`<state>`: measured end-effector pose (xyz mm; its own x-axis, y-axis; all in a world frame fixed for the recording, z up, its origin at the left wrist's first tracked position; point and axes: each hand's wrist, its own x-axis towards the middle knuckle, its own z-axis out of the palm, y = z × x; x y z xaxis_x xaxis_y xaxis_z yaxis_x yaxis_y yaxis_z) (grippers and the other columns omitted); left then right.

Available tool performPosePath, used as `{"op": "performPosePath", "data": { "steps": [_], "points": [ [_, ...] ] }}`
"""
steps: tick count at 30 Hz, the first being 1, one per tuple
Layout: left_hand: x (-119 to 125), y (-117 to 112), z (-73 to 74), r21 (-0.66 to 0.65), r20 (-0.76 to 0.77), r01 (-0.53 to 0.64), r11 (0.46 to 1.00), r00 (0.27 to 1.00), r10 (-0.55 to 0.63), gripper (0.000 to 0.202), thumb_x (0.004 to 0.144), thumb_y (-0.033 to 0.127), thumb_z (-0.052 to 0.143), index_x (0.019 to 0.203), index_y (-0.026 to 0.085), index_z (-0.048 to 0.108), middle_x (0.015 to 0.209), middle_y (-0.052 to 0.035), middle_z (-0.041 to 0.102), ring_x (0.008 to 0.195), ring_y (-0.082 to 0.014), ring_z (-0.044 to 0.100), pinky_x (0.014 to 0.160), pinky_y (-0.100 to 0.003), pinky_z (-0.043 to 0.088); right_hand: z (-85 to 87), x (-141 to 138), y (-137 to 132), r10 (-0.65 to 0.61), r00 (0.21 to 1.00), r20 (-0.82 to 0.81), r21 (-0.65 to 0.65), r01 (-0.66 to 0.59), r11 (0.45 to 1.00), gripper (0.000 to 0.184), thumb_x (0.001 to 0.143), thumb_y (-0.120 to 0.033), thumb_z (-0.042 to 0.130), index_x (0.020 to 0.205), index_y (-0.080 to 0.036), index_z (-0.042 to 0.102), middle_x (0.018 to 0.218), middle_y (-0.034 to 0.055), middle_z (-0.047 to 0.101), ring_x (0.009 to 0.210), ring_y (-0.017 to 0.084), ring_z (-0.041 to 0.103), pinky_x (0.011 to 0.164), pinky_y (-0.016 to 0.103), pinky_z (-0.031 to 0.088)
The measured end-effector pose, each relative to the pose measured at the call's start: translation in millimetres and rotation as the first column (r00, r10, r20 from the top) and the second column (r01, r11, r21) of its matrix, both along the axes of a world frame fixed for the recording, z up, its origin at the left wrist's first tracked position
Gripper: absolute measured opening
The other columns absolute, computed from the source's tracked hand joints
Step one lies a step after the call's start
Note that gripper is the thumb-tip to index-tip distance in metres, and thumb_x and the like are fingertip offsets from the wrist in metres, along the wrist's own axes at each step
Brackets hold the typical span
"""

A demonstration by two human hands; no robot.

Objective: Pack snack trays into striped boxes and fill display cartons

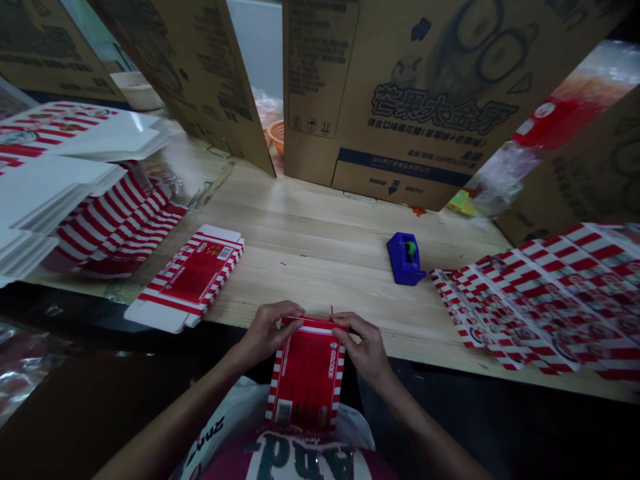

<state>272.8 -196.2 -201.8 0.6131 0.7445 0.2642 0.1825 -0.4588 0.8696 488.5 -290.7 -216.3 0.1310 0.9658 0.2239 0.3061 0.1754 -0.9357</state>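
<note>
A red and white striped carton [306, 373] stands on end against my body at the near edge of the wooden table [320, 253]. My left hand [267, 330] grips the carton's top left corner, fingers curled over its upper flap. My right hand [364, 343] pinches the top right corner of the same carton. Both hands are closed on it.
A flat striped carton [193, 280] lies left of my hands. Stacks of flattened cartons [80, 200] fill the left; a fanned row of striped flat cartons [545, 300] covers the right. A blue tape dispenser [405, 259] sits mid-table. Large cardboard boxes [425, 93] stand behind.
</note>
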Motion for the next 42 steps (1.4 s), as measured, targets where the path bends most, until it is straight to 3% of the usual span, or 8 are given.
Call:
{"op": "performPosePath", "data": {
  "steps": [7, 9, 11, 13, 15, 20, 30, 42],
  "points": [
    [10.1, -14.0, -18.9, -0.161, 0.105, -0.166, 0.973, 0.977, 0.184, 0.011, 0.084, 0.024, 0.061, 0.077, 0.018, 0.068, 0.088, -0.0065, 0.072, 0.087, -0.0199, 0.068, 0.079, -0.029, 0.05, -14.1, -0.9, 2.6, -0.049, 0.987, -0.156, -0.125, 0.03, 0.992, 0.012, 0.085, -0.03, 0.062, 0.088, -0.021, 0.069, 0.095, 0.0056, 0.071, 0.089, 0.019, 0.066, 0.079, 0.03, 0.05],
    [8.2, -12.7, -23.2, -0.275, 0.122, -0.157, 0.948, 0.973, 0.197, 0.014, 0.084, 0.027, 0.062, 0.073, 0.019, 0.066, 0.085, -0.0043, 0.07, 0.086, -0.0189, 0.066, 0.078, -0.028, 0.048, -13.8, 26.4, 13.1, -0.102, 0.985, -0.142, -0.127, 0.084, 0.988, 0.019, 0.083, -0.036, 0.062, 0.092, -0.02, 0.069, 0.098, 0.0065, 0.071, 0.09, 0.019, 0.066, 0.076, 0.03, 0.051],
    [6.6, -10.3, -29.1, -0.383, 0.143, -0.158, 0.91, 0.963, 0.227, 0.014, 0.082, 0.029, 0.065, 0.073, 0.019, 0.066, 0.081, -0.0018, 0.065, 0.081, -0.0167, 0.062, 0.073, -0.025, 0.046, -12.5, 68.5, 24.9, -0.361, 0.932, -0.042, -0.069, 0.358, 0.931, 0.023, 0.08, -0.04, 0.061, 0.088, -0.019, 0.068, 0.095, 0.0068, 0.07, 0.087, 0.02, 0.064, 0.073, 0.03, 0.05],
    [6.7, -9.1, -34.2, -0.464, 0.161, -0.155, 0.872, 0.953, 0.255, 0.013, 0.079, 0.032, 0.069, 0.076, 0.019, 0.067, 0.079, -0.0003, 0.06, 0.076, -0.0148, 0.058, 0.068, -0.023, 0.044, -11.7, 116.9, 36.2, -0.657, 0.752, 0.051, 0.012, 0.658, 0.753, 0.026, 0.076, -0.042, 0.059, 0.082, -0.018, 0.066, 0.088, 0.0068, 0.068, 0.082, 0.02, 0.061, 0.071, 0.031, 0.049],
    [8.3, -9.7, -35.6, -0.509, 0.167, -0.147, 0.848, 0.95, 0.264, 0.015, 0.078, 0.034, 0.071, 0.077, 0.019, 0.069, 0.081, -0.0003, 0.058, 0.077, -0.0148, 0.056, 0.068, -0.023, 0.043, -13.3, 160.6, 47.5, -0.771, 0.633, 0.072, 0.035, 0.771, 0.636, 0.028, 0.072, -0.042, 0.058, 0.08, -0.017, 0.065, 0.085, 0.0078, 0.067, 0.079, 0.02, 0.059, 0.07, 0.032, 0.047],
    [12.3, -13.4, -27.1, -0.524, 0.146, -0.142, 0.84, 0.956, 0.253, 0.022, 0.076, 0.039, 0.071, 0.07, 0.018, 0.067, 0.08, -0.0017, 0.058, 0.079, -0.0173, 0.056, 0.072, -0.026, 0.043, -28.8, 214.7, 75.7, -0.746, 0.662, 0.071, -0.08, 0.75, 0.657, 0.024, 0.056, -0.041, 0.066, 0.053, -0.018, 0.062, 0.052, 0.0003, 0.059, 0.058, 0.018, 0.053, 0.06, 0.029, 0.043],
    [7.2, -12.7, -22.4, -0.481, 0.122, -0.148, 0.864, 0.965, 0.233, 0.02, 0.079, 0.038, 0.068, 0.073, 0.019, 0.067, 0.083, -0.0025, 0.061, 0.082, -0.0179, 0.056, 0.073, -0.026, 0.042, -63.1, 190.2, 65.8, -0.814, 0.558, -0.159, -0.113, 0.809, 0.576, 0.04, 0.059, -0.05, 0.062, 0.076, -0.014, 0.068, 0.075, 0.0052, 0.066, 0.066, 0.017, 0.056, 0.061, 0.029, 0.047],
    [16.1, -10.5, -27.0, -0.531, 0.122, -0.19, 0.826, 0.947, 0.297, 0.02, 0.072, 0.034, 0.074, 0.07, 0.018, 0.064, 0.082, -0.0016, 0.061, 0.079, -0.017, 0.057, 0.072, -0.027, 0.043, -61.3, 187.3, 57.0, -0.761, 0.611, -0.218, -0.141, 0.752, 0.644, 0.039, 0.063, -0.056, 0.06, 0.07, -0.018, 0.058, 0.066, 0.001, 0.058, 0.062, 0.015, 0.053, 0.058, 0.028, 0.046]
  ]
}}
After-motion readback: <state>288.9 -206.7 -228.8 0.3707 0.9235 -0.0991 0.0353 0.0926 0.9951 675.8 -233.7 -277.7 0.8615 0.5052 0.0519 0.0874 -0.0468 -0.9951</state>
